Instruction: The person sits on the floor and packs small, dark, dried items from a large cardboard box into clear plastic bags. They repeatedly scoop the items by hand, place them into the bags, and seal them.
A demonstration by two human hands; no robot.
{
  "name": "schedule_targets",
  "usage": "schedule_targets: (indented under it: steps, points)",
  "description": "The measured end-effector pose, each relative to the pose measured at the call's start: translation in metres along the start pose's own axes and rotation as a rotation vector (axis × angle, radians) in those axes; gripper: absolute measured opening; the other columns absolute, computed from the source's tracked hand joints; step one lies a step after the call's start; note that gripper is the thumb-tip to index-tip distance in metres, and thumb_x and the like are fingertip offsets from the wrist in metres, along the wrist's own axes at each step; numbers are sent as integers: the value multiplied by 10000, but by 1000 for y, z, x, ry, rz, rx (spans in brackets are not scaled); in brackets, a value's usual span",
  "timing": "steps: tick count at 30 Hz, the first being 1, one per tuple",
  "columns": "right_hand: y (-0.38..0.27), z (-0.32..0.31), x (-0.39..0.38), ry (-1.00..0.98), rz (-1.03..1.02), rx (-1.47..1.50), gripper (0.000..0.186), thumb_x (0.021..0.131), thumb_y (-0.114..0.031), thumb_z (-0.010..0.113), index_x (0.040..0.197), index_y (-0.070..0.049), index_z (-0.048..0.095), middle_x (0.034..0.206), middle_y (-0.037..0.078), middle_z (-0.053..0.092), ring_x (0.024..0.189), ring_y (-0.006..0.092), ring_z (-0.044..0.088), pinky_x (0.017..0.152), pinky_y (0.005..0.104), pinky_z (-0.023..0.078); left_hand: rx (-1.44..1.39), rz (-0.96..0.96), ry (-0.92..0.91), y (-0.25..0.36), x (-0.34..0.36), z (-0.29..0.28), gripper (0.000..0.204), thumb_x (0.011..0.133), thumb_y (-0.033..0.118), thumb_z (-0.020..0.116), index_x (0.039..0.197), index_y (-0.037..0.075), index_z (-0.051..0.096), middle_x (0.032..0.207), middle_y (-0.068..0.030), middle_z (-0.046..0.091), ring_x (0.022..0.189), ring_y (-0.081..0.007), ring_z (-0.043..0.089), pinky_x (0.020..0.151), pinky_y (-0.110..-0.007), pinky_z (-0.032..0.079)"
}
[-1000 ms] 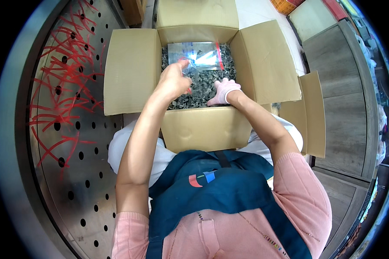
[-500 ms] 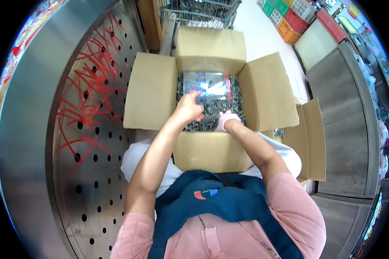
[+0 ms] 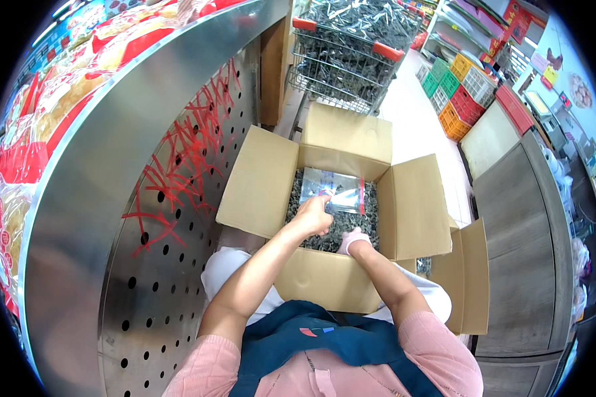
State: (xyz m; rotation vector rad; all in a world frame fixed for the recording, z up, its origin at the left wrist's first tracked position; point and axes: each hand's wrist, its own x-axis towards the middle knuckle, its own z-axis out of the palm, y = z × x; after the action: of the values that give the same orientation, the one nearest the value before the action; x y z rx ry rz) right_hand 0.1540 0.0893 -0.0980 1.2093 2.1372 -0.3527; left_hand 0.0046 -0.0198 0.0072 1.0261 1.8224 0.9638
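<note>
An open cardboard box (image 3: 335, 276) stands between my knees, its flaps folded outward. Loose, dark, dried-looking pieces (image 3: 304, 238) fill its inside. On top of them lies a clear plastic bag (image 3: 341, 193) with a red strip along its right end. At the bag's near left corner, my left hand (image 3: 313, 215) is closed on the edge, with a finger over the plastic. My right hand (image 3: 355, 241), in a pale pink glove, reaches into the dark pieces by the near right side of the box. Its fingers look curled into them, and the tips are partly hidden.
A perforated metal panel (image 3: 179, 258) with red marks rises on my left, under packaged goods (image 3: 20, 159). Beyond the box stands a wire cart (image 3: 351, 59) full of dark bagged goods. A second open carton (image 3: 473, 278) and a wooden cabinet (image 3: 520, 245) are on the right.
The view has tilted up and turned slightly left, so the box sits lower and more of the cart shows. Both hands stay at much the same places in the box.
</note>
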Motion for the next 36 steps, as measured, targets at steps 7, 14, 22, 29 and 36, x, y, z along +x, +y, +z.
schedule_targets:
  steps: [7,14,22,29,36]
  points:
    - [10,-4,4,15,-133,-127,572,700,-372,774,1222,-160,678,1433,242,469,1217,364,584,992,437,507,430,73,47,4,-4,-3,628,747,-8,585,1370,64,550,1248,-229,622,1154,-334,609,998,-417,480]
    - [27,-10,-2,76,-191,159,472,680,-292,764,1122,-136,711,1024,182,705,953,288,687,862,405,549,383,133,40,-7,5,1,648,720,-53,579,1357,68,559,1331,-219,578,1264,-351,534,1057,-428,437]
    - [36,-74,-68,-212,-323,1762,376,819,-214,744,1165,-161,606,1098,54,638,805,187,638,622,282,527,161,38,-24,13,1,-1,745,726,-109,552,1444,68,465,1288,-201,612,728,-226,722,685,-337,589]
    - [35,-86,-62,-509,-303,2005,367,830,-216,755,1168,-182,616,1117,75,625,920,207,550,620,306,529,43,203,-59,4,20,8,829,708,-112,669,1475,-4,375,1443,-181,495,1158,-256,635,649,-330,604]
    - [14,-98,-66,-395,-161,2086,295,838,-255,753,1095,-153,649,1021,65,661,929,208,608,614,319,575,241,305,6,5,17,8,749,720,-22,622,1441,7,418,1118,-174,653,882,-238,696,689,-358,565]
